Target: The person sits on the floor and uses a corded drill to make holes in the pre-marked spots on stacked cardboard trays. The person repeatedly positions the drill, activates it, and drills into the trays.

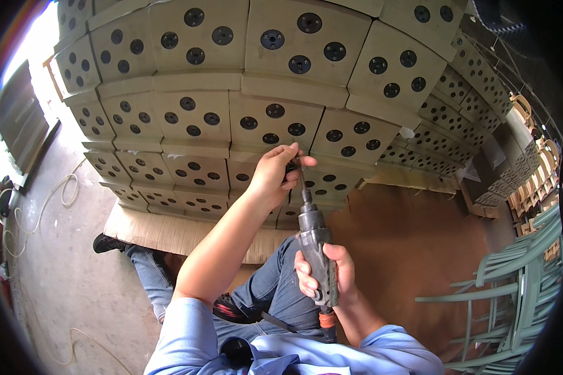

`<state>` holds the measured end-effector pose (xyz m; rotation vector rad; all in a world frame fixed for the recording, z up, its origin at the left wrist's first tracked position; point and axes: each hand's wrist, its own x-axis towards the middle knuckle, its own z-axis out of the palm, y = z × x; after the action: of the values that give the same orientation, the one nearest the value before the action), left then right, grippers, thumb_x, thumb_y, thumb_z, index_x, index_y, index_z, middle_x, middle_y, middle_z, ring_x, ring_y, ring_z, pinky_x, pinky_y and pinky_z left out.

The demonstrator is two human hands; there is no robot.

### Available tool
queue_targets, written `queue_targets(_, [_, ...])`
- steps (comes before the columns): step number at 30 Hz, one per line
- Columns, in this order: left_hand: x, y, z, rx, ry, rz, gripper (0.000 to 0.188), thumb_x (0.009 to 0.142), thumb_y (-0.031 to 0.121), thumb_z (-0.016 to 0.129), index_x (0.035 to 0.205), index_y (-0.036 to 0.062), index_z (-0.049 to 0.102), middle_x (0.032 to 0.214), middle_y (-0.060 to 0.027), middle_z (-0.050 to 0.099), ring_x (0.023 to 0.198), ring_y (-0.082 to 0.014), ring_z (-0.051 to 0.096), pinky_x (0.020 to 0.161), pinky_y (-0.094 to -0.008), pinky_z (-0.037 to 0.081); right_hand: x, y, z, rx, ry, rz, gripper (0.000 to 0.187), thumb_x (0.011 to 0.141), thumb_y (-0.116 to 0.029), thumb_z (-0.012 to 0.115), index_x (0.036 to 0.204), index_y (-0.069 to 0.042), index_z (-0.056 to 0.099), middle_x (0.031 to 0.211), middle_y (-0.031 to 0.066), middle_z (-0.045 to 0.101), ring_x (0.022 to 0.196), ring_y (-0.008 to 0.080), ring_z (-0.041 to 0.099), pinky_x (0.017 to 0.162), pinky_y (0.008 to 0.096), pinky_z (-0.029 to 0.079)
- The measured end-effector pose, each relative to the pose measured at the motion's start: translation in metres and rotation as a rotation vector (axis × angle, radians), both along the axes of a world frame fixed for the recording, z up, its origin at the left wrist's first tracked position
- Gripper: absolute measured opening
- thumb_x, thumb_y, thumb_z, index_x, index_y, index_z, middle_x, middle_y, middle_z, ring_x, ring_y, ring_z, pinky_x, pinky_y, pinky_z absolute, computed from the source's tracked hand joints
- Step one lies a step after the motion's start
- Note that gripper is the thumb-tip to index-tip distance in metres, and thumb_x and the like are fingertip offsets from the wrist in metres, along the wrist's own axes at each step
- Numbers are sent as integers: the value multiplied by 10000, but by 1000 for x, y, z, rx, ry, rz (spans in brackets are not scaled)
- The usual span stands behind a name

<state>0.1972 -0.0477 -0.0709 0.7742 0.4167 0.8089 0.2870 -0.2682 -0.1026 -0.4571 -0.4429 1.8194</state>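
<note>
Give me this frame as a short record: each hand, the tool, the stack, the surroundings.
Right hand: wrapped around the power tool
Power tool: black body, orange fitting at its lower end, slim bit pointing up-frame
Left hand: fingers curled by the bit's tip; grip unclear
Stack: beige blocks with round black discs
Surroundings: grey-green frames at right

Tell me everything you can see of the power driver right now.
The power driver is a dark grey-black cylinder, apparently metal and plastic, with a stepped nose, a thin metallic shaft and an orange ring near its base. It's held lengthwise above the lap, nose toward the stacked panels. The right hand wraps the body; the left hand is at the tip, hiding it.
</note>
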Motion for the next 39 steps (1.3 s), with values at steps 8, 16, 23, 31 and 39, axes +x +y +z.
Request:
queue_targets(8, [18,10,0,-20,53,39,160,1068,198,507,1038,48,556,878,-98,670,549,-72,374,449,-212,293,-12,20,9,51,196,-70,586,1013,-446,465,1419,-24,479,917,151,579,617,198,601,530,347,541])
queue_targets(16, [18,12,3,-12,69,57,167,1065,203,511,1023,46,552,823,-89,654,544,-73,373,450,-216,288,-25,26,16,13,203,-129,559,1005,-445,476,1362,-19,529,901,157,595,604,200,599,517,346,540])
queue_targets(23, [18,10,0,-40,68,77,191,1062,215,512,1019,37,565,817,-89,648,536,-72,382,441,-218,284,-29,26,32,-72,172,-160,521,1007,-427,480,1322,-18,542,876,152,596,577,200,591,492,346,530])
queue_targets(31, [5,-1,-15,-100,57,127,213,1053,231,529,1066,29,597,826,-39,604,551,-68,404,434,-209,283,-31,40,37,-90,169,-164,453,1021,-396,475,1272,-28,557,856,138,598,568,197,590,497,354,532])
queue_targets(39, [-6,-15,-38,-208,64,180,225,1050,248,520,1049,31,579,812,-52,612,593,-92,441,468,-228,313,-29,51,36,-119,139,-181,415,1019,-390,490,1241,-47,562,849,128,600,568,202,594,499,356,530])
